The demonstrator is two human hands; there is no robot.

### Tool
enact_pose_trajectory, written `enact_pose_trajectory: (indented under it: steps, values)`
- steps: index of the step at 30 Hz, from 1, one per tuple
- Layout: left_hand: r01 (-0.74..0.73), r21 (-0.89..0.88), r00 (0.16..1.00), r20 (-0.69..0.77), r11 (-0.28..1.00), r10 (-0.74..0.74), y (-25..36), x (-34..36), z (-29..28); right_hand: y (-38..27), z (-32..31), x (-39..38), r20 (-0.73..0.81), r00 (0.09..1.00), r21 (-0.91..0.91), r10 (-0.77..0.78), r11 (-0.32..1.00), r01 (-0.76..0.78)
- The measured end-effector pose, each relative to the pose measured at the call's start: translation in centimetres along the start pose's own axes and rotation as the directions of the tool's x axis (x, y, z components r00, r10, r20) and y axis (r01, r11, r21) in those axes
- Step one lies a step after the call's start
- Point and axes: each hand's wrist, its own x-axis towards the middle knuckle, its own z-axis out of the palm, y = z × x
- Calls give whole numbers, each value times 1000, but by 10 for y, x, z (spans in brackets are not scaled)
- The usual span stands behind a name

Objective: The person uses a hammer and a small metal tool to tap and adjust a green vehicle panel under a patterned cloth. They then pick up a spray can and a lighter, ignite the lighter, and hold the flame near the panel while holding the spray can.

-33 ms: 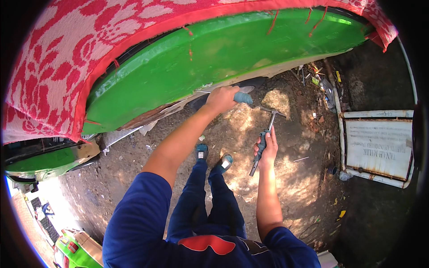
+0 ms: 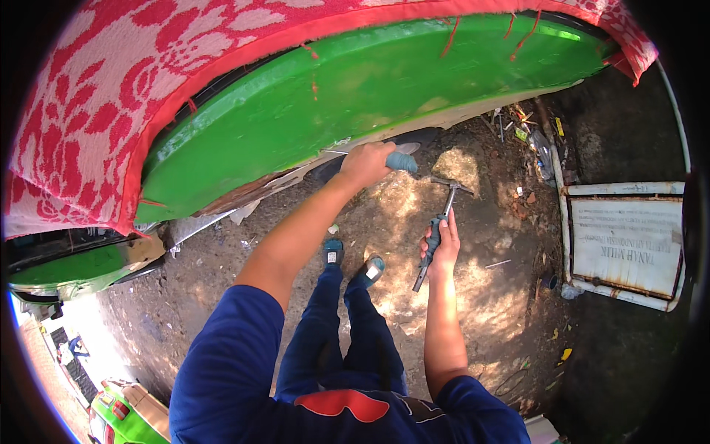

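We grip a teal-handled tool point(image 2: 401, 162) in our curled left hand point(image 2: 366, 164) at the ragged lower edge point(image 2: 255, 190) of the green panel point(image 2: 355, 96) ahead, a hammer point(image 2: 450, 203) clasped in our right hand point(image 2: 445, 250), and judge the work partway: edge chipped brown, most green above intact.

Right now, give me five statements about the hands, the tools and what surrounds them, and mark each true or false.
1. The right hand holds a hammer. True.
2. The left hand is empty. False: it grips a blue-green-handled tool.
3. A red-and-white cloth hangs over the top of the green panel. True.
4. The framed sign is at the picture's left edge. False: it is on the right.
5. The hammer is above the cloth in the picture. False: it is below.
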Motion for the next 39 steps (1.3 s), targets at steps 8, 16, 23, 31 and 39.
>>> enact_pose_trajectory:
  steps: [8,16,23,31,39]
  values:
    - [-2,56,997,83,998,-3,-2,0,4,-7,1,6,14,1000,-34,-16,999,16]
    - [3,66,993,119,998,-11,-2,0,7,-22,20,-1,45,996,57,-74,996,71]
    - [22,51,995,98,998,-27,-7,1,8,-30,17,6,45,997,227,-60,973,48]
    - [70,-27,997,22,997,-69,-4,14,-4,-1,42,-7,100,989,-38,112,993,-108]
    - [44,-20,998,36,999,-43,-8,12,4,-36,22,2,32,987,121,-159,981,154]
